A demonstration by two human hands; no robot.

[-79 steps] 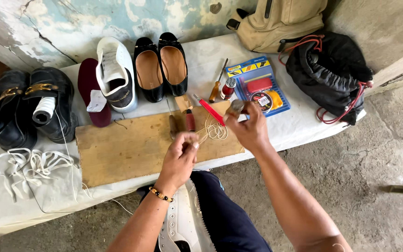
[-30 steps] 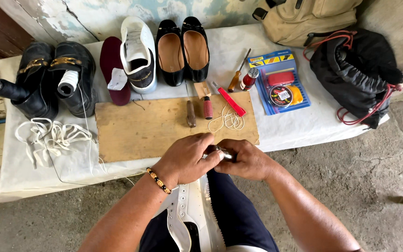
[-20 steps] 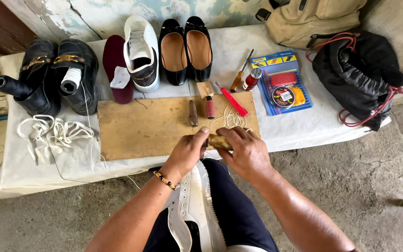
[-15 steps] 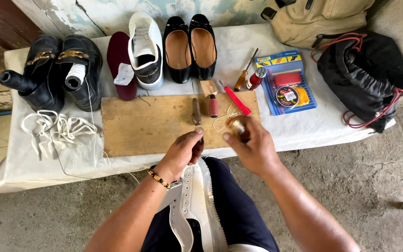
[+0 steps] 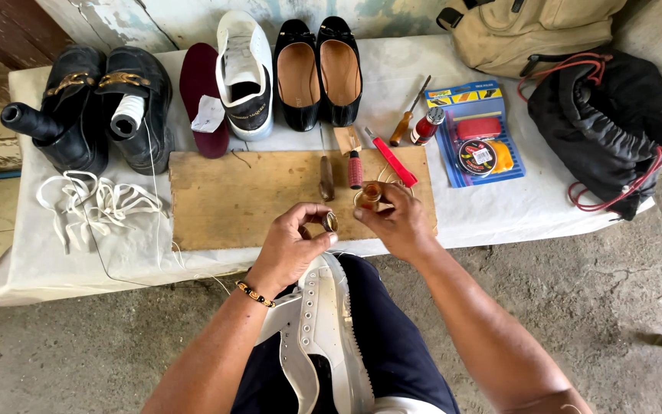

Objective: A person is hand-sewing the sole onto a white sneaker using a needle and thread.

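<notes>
My left hand pinches a small round metal cap between thumb and fingertips. My right hand grips a small brown glass bottle, open at the top, just right of the cap. Both hands hover over the near edge of a wooden board on the cloth-covered bench. A white sneaker lies upside down on my lap below the hands.
On the bench: black boots with a thread spool, white laces, a maroon insole, a white sneaker, black flats, awls, a red knife, a blue package, a black bag.
My hands lifted from my lap to the board's edge and came apart: the cap is now off the little bottle, in my left hand.
</notes>
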